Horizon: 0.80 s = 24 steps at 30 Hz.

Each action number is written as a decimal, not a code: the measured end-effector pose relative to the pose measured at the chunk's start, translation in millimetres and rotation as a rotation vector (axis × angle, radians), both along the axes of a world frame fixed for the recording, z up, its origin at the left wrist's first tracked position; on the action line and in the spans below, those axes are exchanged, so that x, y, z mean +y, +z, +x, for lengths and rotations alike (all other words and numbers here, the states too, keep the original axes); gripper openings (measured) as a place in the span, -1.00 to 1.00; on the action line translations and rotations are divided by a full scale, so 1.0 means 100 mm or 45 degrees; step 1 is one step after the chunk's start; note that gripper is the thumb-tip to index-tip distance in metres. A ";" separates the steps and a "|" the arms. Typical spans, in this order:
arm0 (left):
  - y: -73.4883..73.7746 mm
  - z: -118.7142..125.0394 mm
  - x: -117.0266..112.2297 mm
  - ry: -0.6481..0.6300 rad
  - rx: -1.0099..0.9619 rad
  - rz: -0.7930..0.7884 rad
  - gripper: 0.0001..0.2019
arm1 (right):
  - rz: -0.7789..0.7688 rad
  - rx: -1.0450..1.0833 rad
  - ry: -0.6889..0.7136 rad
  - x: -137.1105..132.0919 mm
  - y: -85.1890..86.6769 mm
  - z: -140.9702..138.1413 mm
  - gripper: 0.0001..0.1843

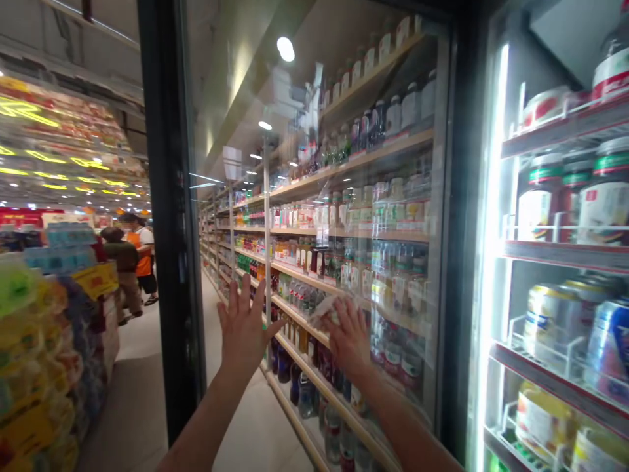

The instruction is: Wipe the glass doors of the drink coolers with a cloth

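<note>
A glass door [314, 164] with a black frame stands swung out before me. Fingers spread wide, my left hand [246, 321] is held up against or just in front of the glass; the picture does not show which. To its right, my right hand [350, 331] presses a pale crumpled cloth [324, 311] to the pane. The cloth sticks out past the fingertips on the left side, and the rest of it is under the hand. Shelves of bottles show in and through the glass behind both hands.
At right, a lit fridge holds drink cans [548, 318] and bottles [540, 196] on wire-edged shelves [565, 252]. The door's black edge [170, 216] stands at left. Beyond it are stacked packs of goods [34, 354] and a person in an orange vest [144, 262] beside another person.
</note>
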<state>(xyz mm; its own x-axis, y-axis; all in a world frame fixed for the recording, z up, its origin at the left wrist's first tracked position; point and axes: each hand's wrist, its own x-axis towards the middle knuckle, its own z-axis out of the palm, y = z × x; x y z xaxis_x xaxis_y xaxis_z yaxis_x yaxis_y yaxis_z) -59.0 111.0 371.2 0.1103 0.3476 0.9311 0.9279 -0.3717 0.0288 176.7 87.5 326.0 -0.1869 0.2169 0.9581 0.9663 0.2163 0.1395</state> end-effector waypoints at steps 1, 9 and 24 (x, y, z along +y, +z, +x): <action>0.00 0.00 0.00 -0.001 -0.003 -0.012 -0.27 | 0.004 -0.020 -0.004 0.01 0.01 -0.01 -0.63; 0.03 0.01 -0.01 -0.006 -0.016 -0.045 -0.31 | 0.119 -0.011 0.008 0.15 0.56 -0.05 -0.74; 0.30 0.84 -0.19 -0.544 0.071 0.223 -0.35 | 0.191 -0.098 0.667 0.19 0.80 -0.27 -0.28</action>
<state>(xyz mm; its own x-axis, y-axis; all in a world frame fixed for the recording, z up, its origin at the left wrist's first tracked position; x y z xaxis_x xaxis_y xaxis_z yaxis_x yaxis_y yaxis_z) 24.8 92.2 401.2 0.2610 0.0985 0.9603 0.6890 -0.7158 -0.1138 149.6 106.6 406.2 -0.3037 -0.0619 0.9508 0.7205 0.6380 0.2717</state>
